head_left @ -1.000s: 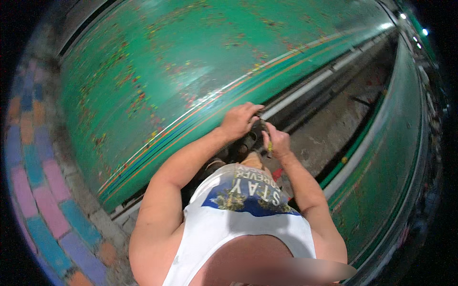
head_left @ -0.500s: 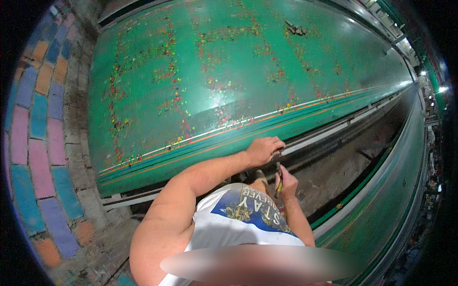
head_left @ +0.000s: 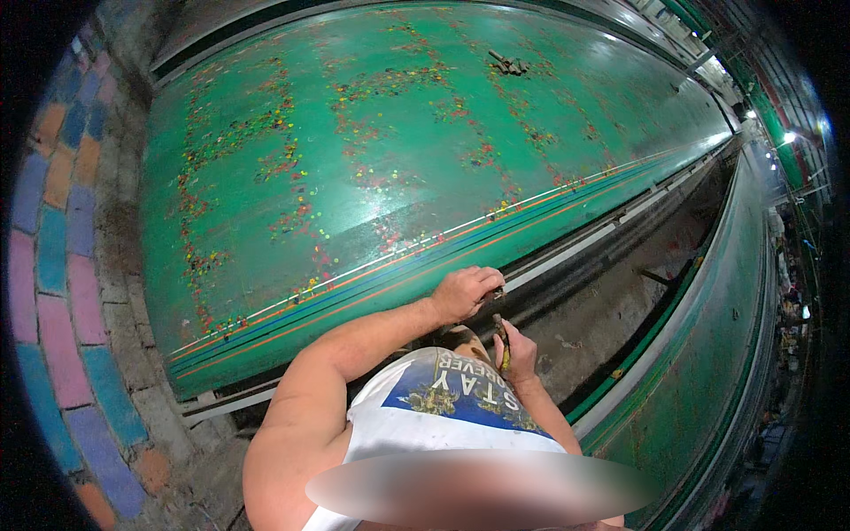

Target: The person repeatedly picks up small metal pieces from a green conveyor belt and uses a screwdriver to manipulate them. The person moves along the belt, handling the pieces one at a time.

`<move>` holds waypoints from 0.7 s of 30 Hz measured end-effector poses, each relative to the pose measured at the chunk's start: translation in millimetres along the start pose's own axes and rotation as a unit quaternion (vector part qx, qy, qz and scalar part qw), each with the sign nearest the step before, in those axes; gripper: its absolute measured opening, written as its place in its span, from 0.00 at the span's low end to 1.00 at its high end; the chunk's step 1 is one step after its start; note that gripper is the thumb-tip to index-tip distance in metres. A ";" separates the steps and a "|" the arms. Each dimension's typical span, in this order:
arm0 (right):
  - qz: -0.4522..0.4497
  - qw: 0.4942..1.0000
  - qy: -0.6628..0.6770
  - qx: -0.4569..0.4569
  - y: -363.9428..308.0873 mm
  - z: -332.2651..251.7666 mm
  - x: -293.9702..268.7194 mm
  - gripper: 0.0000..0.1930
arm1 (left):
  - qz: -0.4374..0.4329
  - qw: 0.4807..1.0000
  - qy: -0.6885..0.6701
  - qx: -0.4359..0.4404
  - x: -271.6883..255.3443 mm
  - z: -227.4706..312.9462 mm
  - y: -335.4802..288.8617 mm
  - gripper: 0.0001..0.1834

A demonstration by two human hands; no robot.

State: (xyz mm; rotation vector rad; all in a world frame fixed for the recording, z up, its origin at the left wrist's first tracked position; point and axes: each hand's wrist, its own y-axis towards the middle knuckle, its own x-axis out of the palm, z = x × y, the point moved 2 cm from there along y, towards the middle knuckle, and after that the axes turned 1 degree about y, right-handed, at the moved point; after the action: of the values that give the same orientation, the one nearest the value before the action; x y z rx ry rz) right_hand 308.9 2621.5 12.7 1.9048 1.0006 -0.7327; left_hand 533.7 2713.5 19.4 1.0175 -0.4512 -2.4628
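My left hand [head_left: 467, 294] is closed, fingers curled round a small dark piece [head_left: 498, 293] that only partly shows at the fingertips. Just below it, in front of my body, my right hand [head_left: 521, 356] grips a slim hand tool [head_left: 505, 352] with yellow and dark parts on its handle. Its narrow end points up toward the left hand, with a small gap between. I cannot make out which kind of tool it is. Both hands are over the gap beside the long green table [head_left: 248, 265], the left one close to its striped edge.
Specks of red, yellow and green paint lie in rows across the green table. A heap of dark metal pieces [head_left: 509, 64] rests toward its far side. A second green table [head_left: 655, 416] runs along my right. Painted brick paving [head_left: 66, 354] lies at the left.
The whole view has shifted, so the table and hands appear farther left and slightly lower. The tool's tip stands a little farther from the small dark piece. Both hands keep their grip.
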 end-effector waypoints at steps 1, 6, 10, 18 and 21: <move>-0.003 1.000 0.002 0.001 0.7 -0.1 -1.3 0.24 | 0.009 1.000 0.002 0.009 0.5 0.6 -0.5 0.17; -0.004 1.000 0.019 0.000 5.7 1.1 -3.0 0.23 | 0.011 0.999 0.034 0.025 3.8 0.0 -0.3 0.18; 0.027 0.998 0.049 -0.011 12.1 2.3 -0.8 0.22 | 0.020 0.997 0.059 0.046 5.1 2.7 3.0 0.17; 0.020 0.998 0.052 0.035 5.9 8.9 -7.5 0.23 | -0.004 0.995 0.093 0.047 8.4 3.5 8.2 0.15; 0.063 0.996 0.051 0.026 -3.9 15.4 -17.2 0.24 | -0.033 0.996 0.074 0.025 13.2 2.2 10.8 0.17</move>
State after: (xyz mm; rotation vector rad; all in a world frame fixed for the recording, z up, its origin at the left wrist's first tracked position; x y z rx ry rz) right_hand 295.1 2603.1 17.2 2.0482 0.9208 -0.5997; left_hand 526.7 2697.9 18.0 1.2435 -0.4400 -2.4236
